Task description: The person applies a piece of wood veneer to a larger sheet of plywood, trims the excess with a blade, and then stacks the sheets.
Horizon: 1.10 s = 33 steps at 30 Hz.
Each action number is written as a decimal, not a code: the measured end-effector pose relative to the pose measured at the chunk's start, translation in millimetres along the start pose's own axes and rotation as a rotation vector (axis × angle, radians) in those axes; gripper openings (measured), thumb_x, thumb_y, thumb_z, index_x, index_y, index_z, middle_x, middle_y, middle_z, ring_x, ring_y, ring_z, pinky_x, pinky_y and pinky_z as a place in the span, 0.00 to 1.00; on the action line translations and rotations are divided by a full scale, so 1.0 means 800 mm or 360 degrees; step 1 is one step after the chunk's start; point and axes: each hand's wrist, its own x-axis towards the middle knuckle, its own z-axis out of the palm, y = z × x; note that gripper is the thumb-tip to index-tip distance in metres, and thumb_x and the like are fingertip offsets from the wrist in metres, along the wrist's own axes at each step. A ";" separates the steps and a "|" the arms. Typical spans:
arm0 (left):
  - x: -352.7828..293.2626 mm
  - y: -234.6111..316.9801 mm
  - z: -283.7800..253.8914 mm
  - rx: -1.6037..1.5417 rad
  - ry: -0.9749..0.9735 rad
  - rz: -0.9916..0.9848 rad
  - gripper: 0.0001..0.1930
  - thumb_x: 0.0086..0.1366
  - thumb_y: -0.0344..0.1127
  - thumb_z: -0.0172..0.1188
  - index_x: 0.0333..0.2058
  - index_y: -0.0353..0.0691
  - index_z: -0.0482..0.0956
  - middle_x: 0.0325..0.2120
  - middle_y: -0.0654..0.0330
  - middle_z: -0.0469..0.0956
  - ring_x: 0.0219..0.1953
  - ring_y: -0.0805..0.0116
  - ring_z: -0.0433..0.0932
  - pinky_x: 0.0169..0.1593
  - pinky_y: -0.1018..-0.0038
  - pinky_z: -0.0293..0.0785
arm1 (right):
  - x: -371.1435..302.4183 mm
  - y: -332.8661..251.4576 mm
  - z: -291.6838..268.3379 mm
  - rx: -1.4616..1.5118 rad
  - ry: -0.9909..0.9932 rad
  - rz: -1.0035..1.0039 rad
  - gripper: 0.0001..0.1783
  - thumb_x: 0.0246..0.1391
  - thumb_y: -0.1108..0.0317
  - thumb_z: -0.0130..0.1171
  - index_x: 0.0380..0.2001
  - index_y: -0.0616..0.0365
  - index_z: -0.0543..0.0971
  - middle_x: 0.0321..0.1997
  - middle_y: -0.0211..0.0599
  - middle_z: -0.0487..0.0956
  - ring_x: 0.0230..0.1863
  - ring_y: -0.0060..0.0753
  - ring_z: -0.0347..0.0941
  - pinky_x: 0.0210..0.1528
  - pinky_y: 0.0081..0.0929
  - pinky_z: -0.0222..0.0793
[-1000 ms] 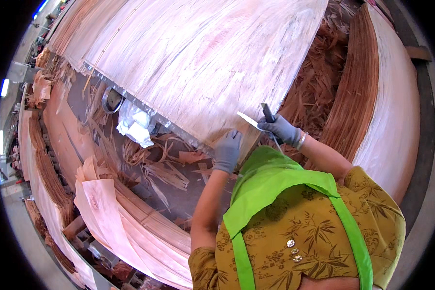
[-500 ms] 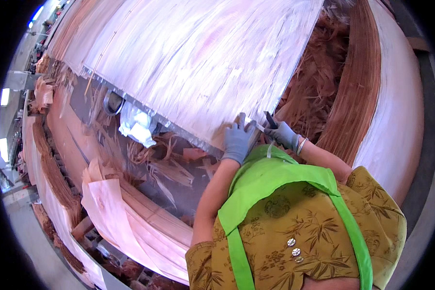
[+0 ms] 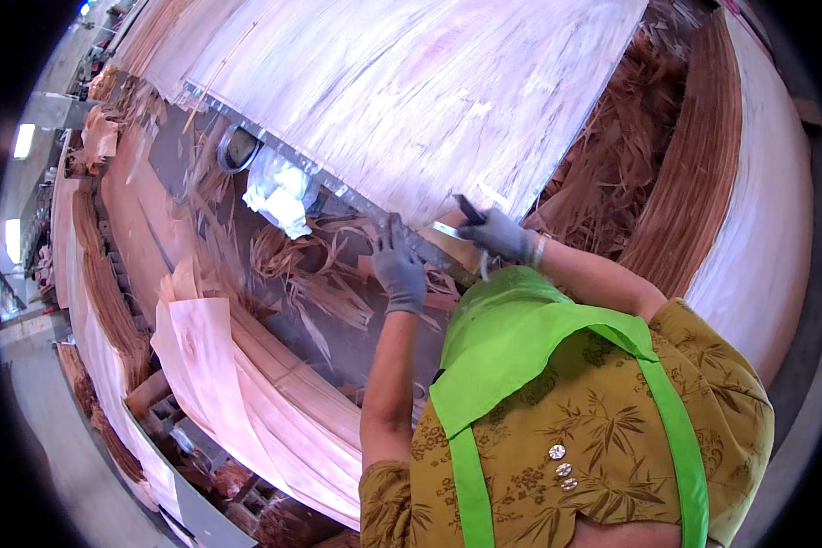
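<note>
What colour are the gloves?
Grey, on both the left hand and right hand; head view.

1. Stacks of thin wood veneer sheets [image 3: 247, 402] curve along the left, edges bending with the lens.
2. A tall veneer stack [image 3: 758, 210] rises on the right, its layered edge reddish-brown.
3. Loose veneer scraps [image 3: 612, 155] pile up between.
4. Grey concrete floor [image 3: 55, 447] shows lower left.
5. Bright ceiling lights [image 3: 23, 142] glow far left.

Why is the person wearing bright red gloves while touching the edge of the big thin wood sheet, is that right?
Not quite. The gloves are grey, not red: the head view shows the left hand and right hand in grey gloves at the edge of the wood sheet.
</note>
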 end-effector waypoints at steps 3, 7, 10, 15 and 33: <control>-0.012 0.009 -0.008 0.0240 -0.0404 0.0236 0.38 0.52 0.31 0.54 0.64 0.43 0.55 0.63 0.61 0.58 0.55 0.57 0.65 0.51 0.61 0.65 | 0.041 -0.020 0.022 -0.0057 0.0056 0.0299 0.13 0.48 0.63 0.61 0.27 0.64 0.77 0.18 0.29 0.72 0.16 0.24 0.67 0.17 0.25 0.62; -0.021 0.008 0.014 0.0766 -0.0450 0.0435 0.30 0.57 0.31 0.48 0.61 0.48 0.60 0.62 0.63 0.59 0.55 0.63 0.64 0.41 0.64 0.69 | 0.045 -0.027 0.034 -0.0355 0.0067 0.0357 0.16 0.45 0.61 0.60 0.29 0.66 0.77 0.17 0.31 0.72 0.15 0.25 0.67 0.16 0.26 0.61; -0.023 0.014 0.021 0.0740 -0.0396 0.0373 0.29 0.57 0.33 0.49 0.60 0.50 0.62 0.62 0.63 0.58 0.55 0.62 0.64 0.41 0.64 0.69 | 0.018 -0.010 0.032 -0.0131 0.0081 0.0185 0.16 0.46 0.62 0.59 0.30 0.68 0.78 0.19 0.33 0.74 0.17 0.24 0.67 0.17 0.26 0.62; -0.019 0.021 0.023 0.0649 -0.0413 0.0323 0.29 0.57 0.34 0.49 0.59 0.51 0.63 0.63 0.64 0.57 0.52 0.62 0.65 0.43 0.62 0.68 | -0.019 0.064 0.080 0.0299 0.0177 0.0290 0.22 0.53 0.60 0.61 0.49 0.59 0.75 0.28 0.31 0.75 0.25 0.19 0.66 0.26 0.23 0.64; -0.063 0.080 0.045 0.0660 -0.0532 0.0610 0.29 0.56 0.33 0.50 0.59 0.55 0.64 0.65 0.60 0.52 0.54 0.59 0.63 0.38 0.63 0.66 | -0.061 0.042 -0.019 0.0028 0.0195 0.0118 0.24 0.48 0.62 0.65 0.49 0.58 0.75 0.23 0.28 0.76 0.19 0.20 0.66 0.20 0.23 0.62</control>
